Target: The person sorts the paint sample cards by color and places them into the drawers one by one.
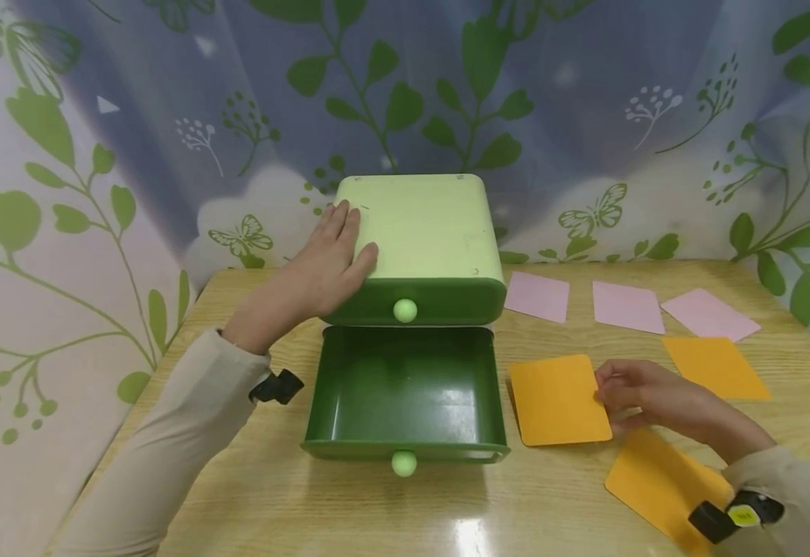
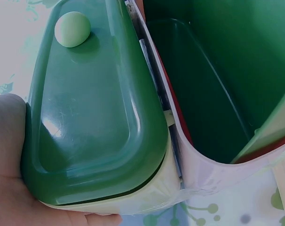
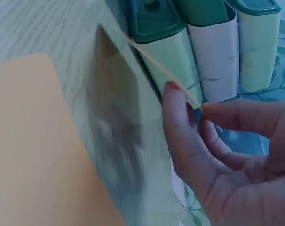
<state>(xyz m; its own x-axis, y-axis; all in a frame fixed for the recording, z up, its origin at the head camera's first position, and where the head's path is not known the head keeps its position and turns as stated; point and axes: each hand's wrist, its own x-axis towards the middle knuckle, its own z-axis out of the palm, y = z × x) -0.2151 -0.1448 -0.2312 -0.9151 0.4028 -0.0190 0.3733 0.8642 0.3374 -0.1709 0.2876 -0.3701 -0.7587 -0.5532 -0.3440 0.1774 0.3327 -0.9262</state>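
A small drawer cabinet with a pale green top (image 1: pixel 425 224) stands on the table. Below its shut top drawer (image 1: pixel 446 298), an open green drawer (image 1: pixel 408 387) is pulled out and shows a bare floor. My left hand (image 1: pixel 328 259) rests on the cabinet's top left edge, fingers extended. To the right of the open drawer, my right hand (image 1: pixel 648 394) pinches a square orange card (image 1: pixel 561 401) by its right edge between thumb and fingers. From the right wrist, this card (image 3: pixel 166 73) appears nearly edge-on, raised off the wood.
Two more orange cards lie on the table: one (image 1: pixel 718 367) beyond my right hand, one (image 1: pixel 662 483) under my right wrist. Three pink cards (image 1: pixel 629 307) lie farther back. The table (image 1: pixel 251 480) ends at a patterned curtain (image 1: pixel 418 85).
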